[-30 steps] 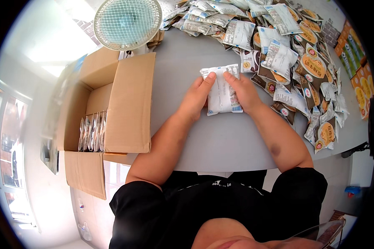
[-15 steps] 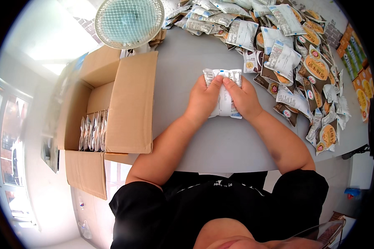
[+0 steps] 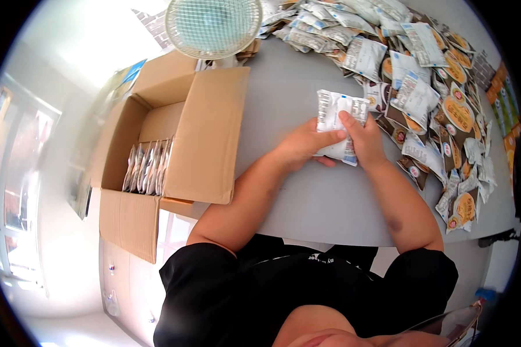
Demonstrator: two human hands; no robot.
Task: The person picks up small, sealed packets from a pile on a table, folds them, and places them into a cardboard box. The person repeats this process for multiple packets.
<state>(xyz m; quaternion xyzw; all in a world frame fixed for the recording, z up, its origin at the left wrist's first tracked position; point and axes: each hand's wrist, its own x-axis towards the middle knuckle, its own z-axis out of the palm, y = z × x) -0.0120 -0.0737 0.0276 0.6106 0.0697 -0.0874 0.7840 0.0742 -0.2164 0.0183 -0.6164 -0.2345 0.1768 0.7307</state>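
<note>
A white sealed snack packet (image 3: 331, 113) with printed text and blue marks is held over the grey table, its printed side up. My right hand (image 3: 364, 137) grips its right side, thumb lying on top and the fingers mostly hidden underneath. At its lower left, my left hand (image 3: 307, 141) has the thumb pressed across the packet, with fingertips showing below its lower edge. To the right spreads a heap of similar packets (image 3: 414, 95), some white side up, others brown with orange pictures. An open cardboard box (image 3: 205, 139) on the left holds a row of upright packets (image 3: 147, 168).
A round fan (image 3: 213, 26) with a wire guard stands behind the box. The box's flaps stick out over the grey table (image 3: 295, 202) and past its front edge. Colourful printed cartons (image 3: 503, 104) are at the far right. A bright window (image 3: 23, 191) is on the left.
My left hand has slid from the packet's upper left side down to its lower left, thumb now sideways. The packet is slightly tilted. The whole view has shifted, moving box and heap rightward.
</note>
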